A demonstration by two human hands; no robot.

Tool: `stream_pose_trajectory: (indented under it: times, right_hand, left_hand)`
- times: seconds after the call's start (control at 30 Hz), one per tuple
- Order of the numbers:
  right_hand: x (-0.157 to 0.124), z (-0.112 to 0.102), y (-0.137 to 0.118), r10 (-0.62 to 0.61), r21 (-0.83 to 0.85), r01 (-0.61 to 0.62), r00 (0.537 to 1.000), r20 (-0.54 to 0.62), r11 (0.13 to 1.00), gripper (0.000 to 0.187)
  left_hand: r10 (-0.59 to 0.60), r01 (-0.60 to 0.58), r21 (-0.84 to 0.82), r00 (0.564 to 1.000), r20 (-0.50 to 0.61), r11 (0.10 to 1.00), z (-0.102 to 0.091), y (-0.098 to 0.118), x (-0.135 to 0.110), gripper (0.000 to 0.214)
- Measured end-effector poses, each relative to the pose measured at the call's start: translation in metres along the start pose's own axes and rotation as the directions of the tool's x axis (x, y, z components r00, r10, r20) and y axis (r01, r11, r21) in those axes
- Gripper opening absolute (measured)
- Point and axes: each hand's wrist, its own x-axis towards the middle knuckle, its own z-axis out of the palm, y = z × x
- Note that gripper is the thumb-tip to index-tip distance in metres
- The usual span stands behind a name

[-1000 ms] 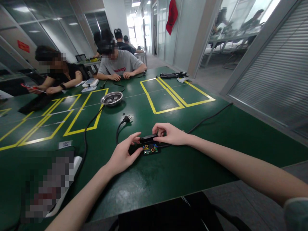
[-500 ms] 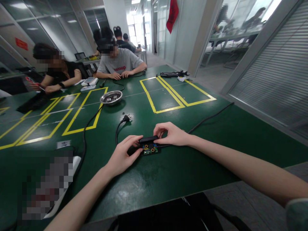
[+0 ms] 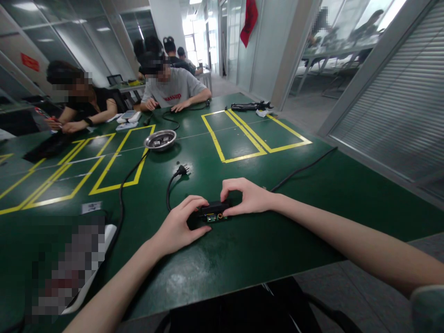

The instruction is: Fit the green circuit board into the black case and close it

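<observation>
A power adapter with its case apart lies on the green table in front of me. Its circuit board (image 3: 212, 217) shows coils and green parts. Over the board's rear side is the black plastic cover (image 3: 215, 206), tilted down onto it. My right hand (image 3: 246, 196) pinches the cover's right end, index finger behind and thumb in front. At the left end, my left hand (image 3: 182, 222) curves around the adapter, fingers on the cover and thumb by the board's front edge. A black cord with a plug (image 3: 182, 170) lies behind my left hand.
A metal bowl (image 3: 160, 140) with small metal parts stands further back. Yellow tape rectangles (image 3: 243, 159) mark the table (image 3: 294, 185). Another cord (image 3: 301, 167) runs off to the right. A white-edged device (image 3: 107, 240), partly pixelated, lies at left. Two people sit across the table.
The cover has come down and forward over the board, hiding more of its parts. My left thumb has slid right, to the board's front. The person opposite has moved their hands apart.
</observation>
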Motion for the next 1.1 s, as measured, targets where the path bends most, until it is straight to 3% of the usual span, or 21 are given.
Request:
stream_pose_trajectory:
  times: [0.2,0.33,0.43,0.6,0.73,0.93,1.0,1.1]
  right_hand:
    - [-0.003,0.007,0.001,-0.125,-0.204,0.135,0.990,0.058,0.970,0.026]
    - [-0.004,0.011,0.002,-0.169,-0.339,0.201,0.978,0.123,0.919,0.043]
    - [-0.003,0.014,0.002,-0.202,-0.473,0.242,0.970,0.135,0.847,0.038]
    - [-0.001,0.020,-0.001,-0.261,-0.682,0.299,0.952,0.162,0.667,0.032]
    - [0.000,0.022,-0.003,-0.314,-0.730,0.328,0.935,0.161,0.600,0.033]
    - [0.001,0.020,-0.003,-0.399,-0.713,0.335,0.913,0.084,0.616,0.033]
    - [0.002,0.019,-0.001,-0.438,-0.711,0.364,0.895,0.087,0.602,0.033]
    - [0.003,0.020,0.001,-0.506,-0.732,0.442,0.848,0.154,0.519,0.035]
  left_hand:
    - [0.003,-0.004,0.023,1.000,0.015,1.000,0.003,-0.004,-0.001,0.023]
    - [-0.013,0.012,0.067,1.000,0.012,0.998,0.001,-0.006,-0.001,0.020]
    - [0.009,-0.006,0.151,1.000,-0.015,0.988,0.001,-0.006,0.000,0.022]
    - [0.189,-0.163,0.324,0.981,-0.049,0.932,0.008,-0.008,0.003,0.040]
    - [0.239,-0.193,0.387,0.968,-0.075,0.902,0.010,-0.010,0.003,0.032]
    - [0.304,-0.234,0.446,0.948,-0.090,0.864,0.011,-0.004,0.003,0.031]
    - [0.277,-0.209,0.429,0.955,-0.104,0.879,0.010,-0.002,0.003,0.034]
    - [0.135,-0.095,0.352,0.987,-0.092,0.931,0.009,-0.001,0.004,0.041]
